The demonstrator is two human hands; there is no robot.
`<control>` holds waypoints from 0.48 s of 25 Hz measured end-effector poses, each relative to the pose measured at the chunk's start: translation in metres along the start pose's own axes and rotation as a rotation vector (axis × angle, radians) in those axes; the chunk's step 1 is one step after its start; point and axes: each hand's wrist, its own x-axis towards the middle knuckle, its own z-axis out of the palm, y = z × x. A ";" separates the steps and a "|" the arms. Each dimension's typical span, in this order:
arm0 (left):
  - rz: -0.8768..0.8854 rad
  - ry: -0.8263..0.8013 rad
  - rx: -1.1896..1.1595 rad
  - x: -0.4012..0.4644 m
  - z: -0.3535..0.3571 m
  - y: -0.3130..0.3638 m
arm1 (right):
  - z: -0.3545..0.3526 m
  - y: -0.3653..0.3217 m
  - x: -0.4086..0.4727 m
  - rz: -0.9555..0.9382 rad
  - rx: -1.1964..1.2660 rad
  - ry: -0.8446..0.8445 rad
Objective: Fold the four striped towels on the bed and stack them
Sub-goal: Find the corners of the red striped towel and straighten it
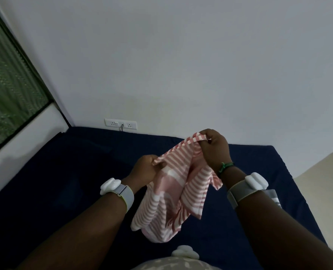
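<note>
Head view: left hand (146, 168), right hand (215, 147) pinch pink-white striped cloth towel (173, 195) corners above dark-blue bed (64, 172); next, likely spread flat, fold.

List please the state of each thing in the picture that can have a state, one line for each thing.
Pink striped towel: unfolded, held up above the bed, hanging crumpled.
Left hand: pinches one towel edge.
Right hand: pinches the upper towel edge, raised higher.
Bed: covered with a dark blue sheet.
Wall socket: a cord is plugged in.
</note>
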 end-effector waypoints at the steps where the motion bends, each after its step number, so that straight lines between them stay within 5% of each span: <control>1: -0.002 0.038 -0.023 0.000 0.001 0.003 | -0.003 0.004 0.000 0.010 -0.106 -0.092; 4: 0.059 0.094 -0.033 0.004 0.001 0.025 | 0.003 0.006 -0.012 -0.079 -0.393 -0.358; 7: 0.181 0.083 0.059 0.005 0.008 0.046 | 0.019 -0.010 -0.020 -0.258 -0.335 -0.415; 12: 0.222 0.045 0.070 0.008 -0.003 0.038 | 0.017 -0.019 -0.003 -0.276 -0.402 -0.452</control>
